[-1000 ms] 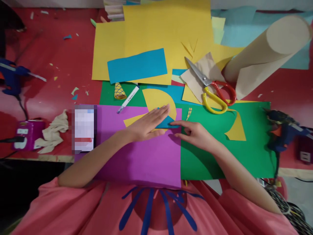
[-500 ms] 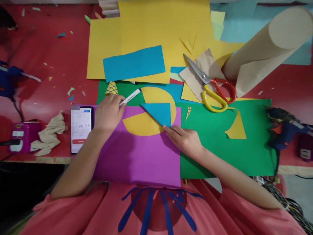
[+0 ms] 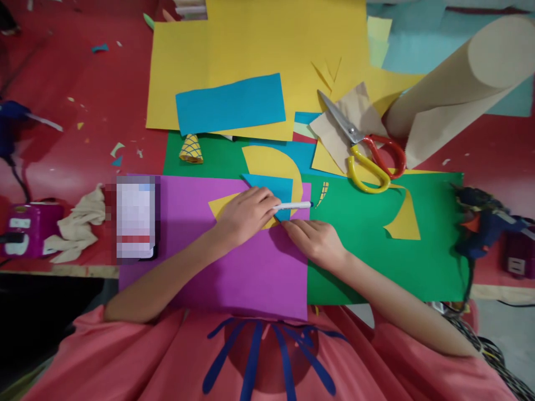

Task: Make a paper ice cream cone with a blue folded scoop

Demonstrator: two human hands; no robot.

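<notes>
My left hand [image 3: 249, 213] is closed around a white marker pen [image 3: 297, 205], whose dark end points right. That hand lies over a blue paper triangle [image 3: 271, 181] and hides part of it. With fingers together, my right hand [image 3: 314, 240] holds the triangle's lower corner. Under the triangle is a curved yellow paper piece [image 3: 288, 161], partly covered by my left hand. Both pieces lie across the purple sheet [image 3: 251, 278] and the edge of the green sheet [image 3: 376, 267]. A small yellow cone [image 3: 191, 149] with a dark lattice pattern stands up and left of my left hand.
Scissors [image 3: 355, 136] with red and yellow handles lie at the right, beside a large beige paper roll [image 3: 451, 78]. A blue strip [image 3: 229, 104] rests on yellow sheets [image 3: 259, 44]. Left is a phone [image 3: 136, 217]; glue guns [image 3: 485, 223] sit at both sides.
My left hand has moved right with the marker pen, from beside the cone to over the blue triangle. The cone now shows fully. My right hand stays at the triangle's corner.
</notes>
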